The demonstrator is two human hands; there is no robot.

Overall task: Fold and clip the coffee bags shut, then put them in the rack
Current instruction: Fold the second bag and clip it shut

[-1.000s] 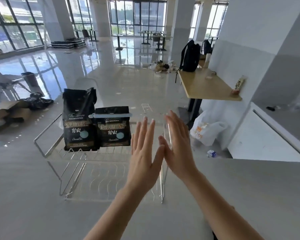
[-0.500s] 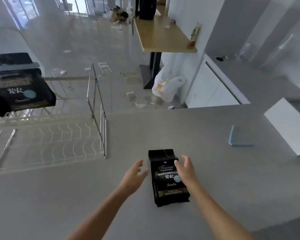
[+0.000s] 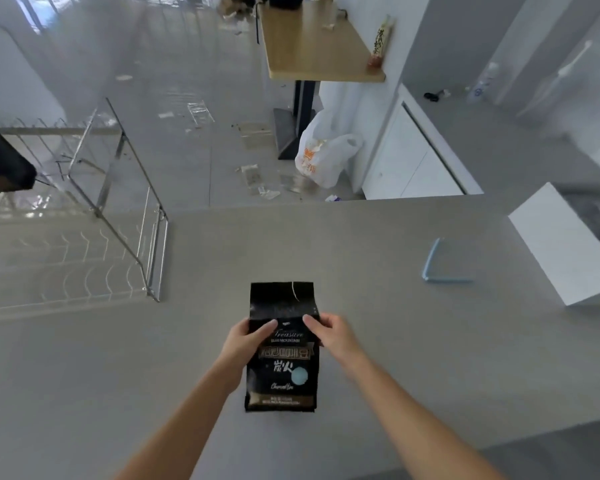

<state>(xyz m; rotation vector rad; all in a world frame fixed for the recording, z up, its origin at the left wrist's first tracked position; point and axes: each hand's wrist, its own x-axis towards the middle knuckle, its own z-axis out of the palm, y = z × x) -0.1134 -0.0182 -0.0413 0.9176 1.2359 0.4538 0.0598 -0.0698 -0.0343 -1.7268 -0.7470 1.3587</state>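
Note:
A black coffee bag (image 3: pixel 282 372) lies flat on the grey counter, its unfolded top pointing away from me. My left hand (image 3: pixel 243 344) grips its left edge near the top, thumb on the front. My right hand (image 3: pixel 329 332) grips the right edge at the same height. A light blue clip (image 3: pixel 433 263) lies open on the counter to the right, apart from the bag. The wire rack (image 3: pixel 118 244) stands at the left. The corner of another black bag (image 3: pixel 4 164) in the rack shows at the left edge.
A white box (image 3: pixel 565 244) sits on the counter at the right, beyond the clip. Past the counter's far edge are a tiled floor with litter, a white plastic bag (image 3: pixel 323 157) and a wooden table (image 3: pixel 312 46).
My view swung from the rack down and right to the counter. Both hands went from raised and flat before the rack to closing on the sides of the lying bag.

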